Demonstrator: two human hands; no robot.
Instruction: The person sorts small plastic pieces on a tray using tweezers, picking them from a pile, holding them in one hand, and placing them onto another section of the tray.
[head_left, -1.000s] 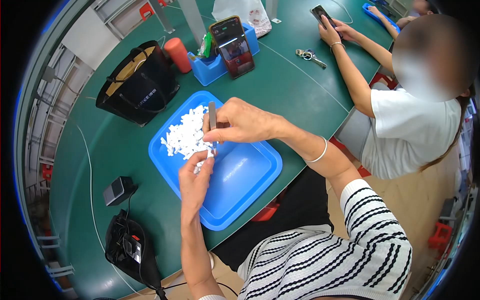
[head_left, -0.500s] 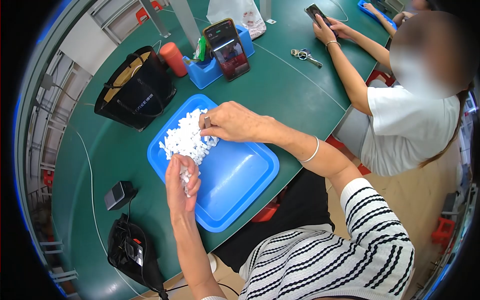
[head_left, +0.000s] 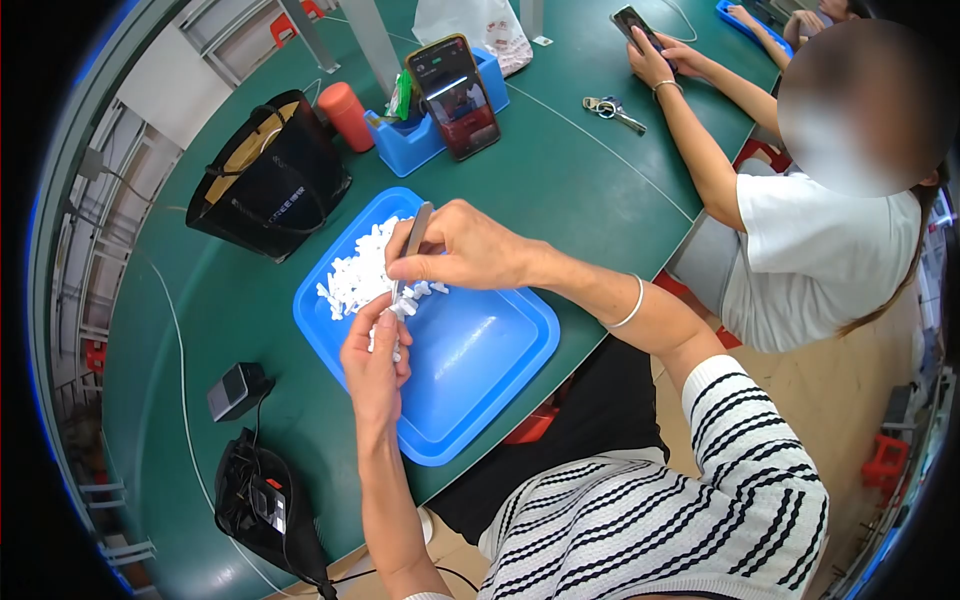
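My right hand (head_left: 450, 245) is closed around a slim metal tool (head_left: 417, 230), whose tip points down at my left fingertips. I cannot make out whether it is a blade or tweezers. My left hand (head_left: 374, 362) is curled around several small white pieces (head_left: 384, 345), with one white piece at its fingertips touching or very near the tool's tip. Both hands are above a blue tray (head_left: 470, 350). A pile of similar small white pieces (head_left: 357, 275) lies in the tray's far left part, partly hidden by my hands.
A phone (head_left: 455, 98) leans on a blue holder (head_left: 408, 145) beyond the tray, beside a red cylinder (head_left: 346, 116). A black bag (head_left: 275, 180), a dark pouch (head_left: 262, 500) and a small grey box (head_left: 236, 390) stand left. Keys (head_left: 612, 112) lie near a seated person (head_left: 830, 250) holding a phone.
My right hand has lifted the metal tool from the pile and turned it over my left fingertips. My left hand has rotated and closed more, with a white piece now between the two hands.
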